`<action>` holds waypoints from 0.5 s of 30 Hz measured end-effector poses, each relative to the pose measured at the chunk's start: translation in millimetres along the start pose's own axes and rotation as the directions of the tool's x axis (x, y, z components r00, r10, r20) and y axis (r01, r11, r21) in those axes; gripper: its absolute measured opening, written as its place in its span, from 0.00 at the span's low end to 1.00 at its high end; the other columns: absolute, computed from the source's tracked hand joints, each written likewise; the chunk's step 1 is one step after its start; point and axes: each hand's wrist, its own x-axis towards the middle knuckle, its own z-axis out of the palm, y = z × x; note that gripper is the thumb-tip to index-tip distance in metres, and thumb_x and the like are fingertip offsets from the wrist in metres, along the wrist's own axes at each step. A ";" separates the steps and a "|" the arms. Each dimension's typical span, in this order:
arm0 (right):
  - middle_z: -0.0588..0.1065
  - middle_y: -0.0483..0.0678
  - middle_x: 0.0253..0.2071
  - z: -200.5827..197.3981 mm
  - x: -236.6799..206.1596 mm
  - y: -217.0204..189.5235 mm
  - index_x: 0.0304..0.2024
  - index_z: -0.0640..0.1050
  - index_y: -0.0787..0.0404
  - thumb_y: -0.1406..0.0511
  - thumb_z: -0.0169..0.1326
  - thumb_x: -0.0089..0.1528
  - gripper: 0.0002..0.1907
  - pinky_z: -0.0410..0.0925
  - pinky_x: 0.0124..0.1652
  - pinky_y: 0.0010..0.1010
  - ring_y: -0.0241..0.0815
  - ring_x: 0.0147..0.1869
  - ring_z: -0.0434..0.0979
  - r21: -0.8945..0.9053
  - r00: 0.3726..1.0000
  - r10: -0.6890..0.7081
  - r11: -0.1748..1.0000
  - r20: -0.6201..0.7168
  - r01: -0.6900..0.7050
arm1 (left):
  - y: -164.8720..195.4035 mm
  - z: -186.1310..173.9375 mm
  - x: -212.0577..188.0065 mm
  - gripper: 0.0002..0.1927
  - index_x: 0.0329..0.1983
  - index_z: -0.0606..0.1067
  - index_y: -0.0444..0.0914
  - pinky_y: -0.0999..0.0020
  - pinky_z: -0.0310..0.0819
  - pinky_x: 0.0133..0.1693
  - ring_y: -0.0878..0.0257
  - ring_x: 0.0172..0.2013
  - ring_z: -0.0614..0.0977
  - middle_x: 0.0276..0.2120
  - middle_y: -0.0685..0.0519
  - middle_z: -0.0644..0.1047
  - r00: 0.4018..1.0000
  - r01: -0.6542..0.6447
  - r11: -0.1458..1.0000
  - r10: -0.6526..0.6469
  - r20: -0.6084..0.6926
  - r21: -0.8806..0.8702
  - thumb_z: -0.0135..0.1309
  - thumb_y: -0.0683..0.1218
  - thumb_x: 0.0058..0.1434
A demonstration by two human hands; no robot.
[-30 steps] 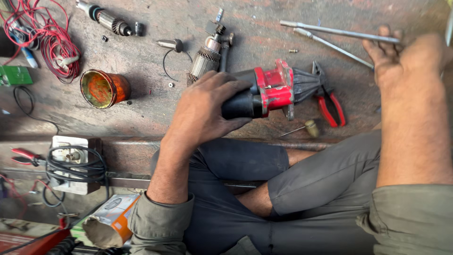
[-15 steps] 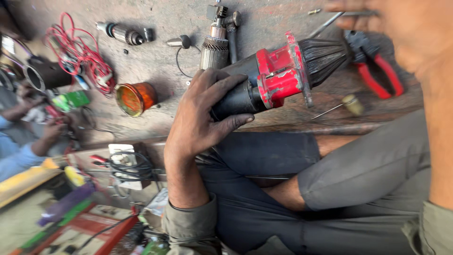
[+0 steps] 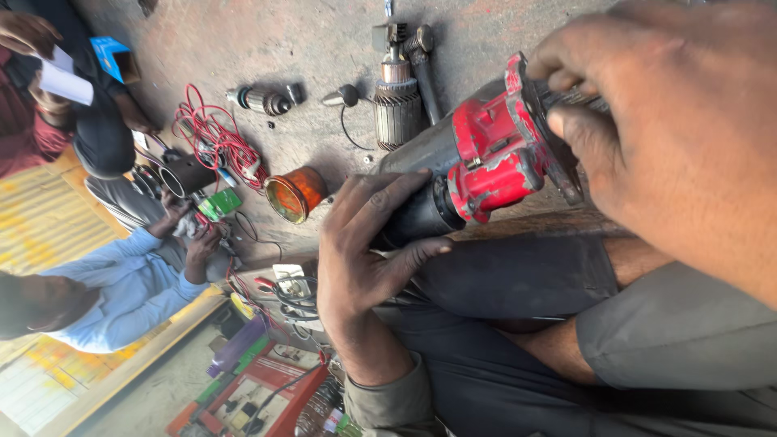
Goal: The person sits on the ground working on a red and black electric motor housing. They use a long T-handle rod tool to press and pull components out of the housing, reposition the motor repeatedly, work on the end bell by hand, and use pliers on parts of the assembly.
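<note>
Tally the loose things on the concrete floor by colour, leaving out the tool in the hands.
Red: 1, the wire bundle
Orange: 1, the tin
Metal grey: 3, the armature, the small cylinder part, the cone-tipped piece
Total: 5

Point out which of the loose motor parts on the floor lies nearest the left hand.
The orange tin, lying on its side just beyond the left hand; the copper-wound armature and small metal cylinder lie farther off.

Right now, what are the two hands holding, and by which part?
Both hold one motor: the left hand grips its black body, the right hand its front end beyond the red housing.
</note>
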 end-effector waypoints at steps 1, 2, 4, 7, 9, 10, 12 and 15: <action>0.80 0.56 0.41 -0.5 -1.0 0.0 0.49 0.80 0.67 0.73 0.63 0.59 0.15 0.73 0.41 0.37 0.49 0.42 0.83 -0.003 1.000 -0.017 1.000 -0.005 0.017 | -0.8 0.4 0.5 0.37 0.62 0.76 0.39 0.61 0.77 0.52 0.53 0.49 0.81 0.51 0.49 0.80 1.000 -0.010 1.000 0.010 -0.014 -0.003 0.71 0.59 0.51; 0.80 0.57 0.41 -1.1 -2.3 -0.4 0.49 0.80 0.67 0.73 0.63 0.58 0.16 0.73 0.40 0.37 0.49 0.42 0.83 -0.007 0.999 -0.035 0.999 -0.007 0.035 | -1.1 1.0 0.4 0.37 0.61 0.77 0.39 0.61 0.77 0.53 0.54 0.49 0.82 0.50 0.49 0.80 0.999 -0.017 1.000 0.017 -0.031 -0.007 0.71 0.59 0.51; 0.80 0.57 0.42 -2.7 -3.4 -0.9 0.49 0.80 0.67 0.72 0.64 0.57 0.17 0.73 0.40 0.37 0.50 0.43 0.83 -0.020 0.998 -0.059 0.998 -0.001 0.059 | -1.2 1.8 -0.3 0.36 0.59 0.77 0.40 0.62 0.78 0.53 0.54 0.50 0.82 0.49 0.50 0.80 0.998 -0.025 1.000 0.025 -0.057 -0.009 0.72 0.59 0.50; 0.80 0.57 0.42 -4.6 -3.4 -0.3 0.50 0.80 0.68 0.71 0.65 0.55 0.19 0.74 0.41 0.37 0.50 0.44 0.83 -0.038 0.998 -0.067 0.997 0.008 0.067 | -1.1 0.5 -0.7 0.36 0.58 0.78 0.40 0.61 0.77 0.52 0.53 0.51 0.81 0.50 0.48 0.79 0.997 -0.021 1.000 0.022 -0.072 0.010 0.73 0.59 0.49; 0.80 0.57 0.43 -3.2 -3.2 0.9 0.50 0.80 0.68 0.72 0.65 0.55 0.20 0.74 0.42 0.37 0.50 0.44 0.83 -0.040 0.998 -0.060 0.997 0.018 0.061 | 0.1 0.2 -1.4 0.36 0.58 0.78 0.40 0.60 0.78 0.51 0.51 0.52 0.81 0.52 0.48 0.79 0.997 0.010 0.999 -0.007 -0.072 0.032 0.73 0.59 0.48; 0.80 0.57 0.43 -2.0 -3.0 2.0 0.51 0.80 0.67 0.72 0.64 0.55 0.20 0.74 0.42 0.37 0.50 0.45 0.83 -0.039 0.998 -0.053 0.998 0.025 0.054 | 0.3 -0.1 -1.3 0.36 0.58 0.78 0.41 0.60 0.77 0.52 0.51 0.52 0.81 0.52 0.48 0.79 0.997 0.011 1.000 -0.009 -0.070 0.029 0.73 0.59 0.48; 0.80 0.57 0.44 1.8 -3.9 4.6 0.52 0.79 0.67 0.72 0.64 0.57 0.20 0.74 0.43 0.37 0.49 0.46 0.83 -0.037 0.998 -0.022 0.999 0.052 0.024 | 0.7 -0.8 -1.2 0.36 0.59 0.77 0.41 0.59 0.77 0.54 0.52 0.52 0.82 0.53 0.49 0.79 0.998 0.014 1.000 -0.013 -0.069 0.021 0.73 0.59 0.49; 0.78 0.58 0.45 8.8 -6.5 9.7 0.53 0.78 0.69 0.73 0.62 0.56 0.21 0.74 0.45 0.37 0.49 0.48 0.82 0.066 0.998 0.000 0.998 0.061 -0.004 | 1.5 -4.7 -2.8 0.36 0.59 0.77 0.42 0.58 0.76 0.55 0.50 0.52 0.81 0.54 0.49 0.79 0.998 0.028 0.999 -0.026 -0.054 0.033 0.73 0.60 0.49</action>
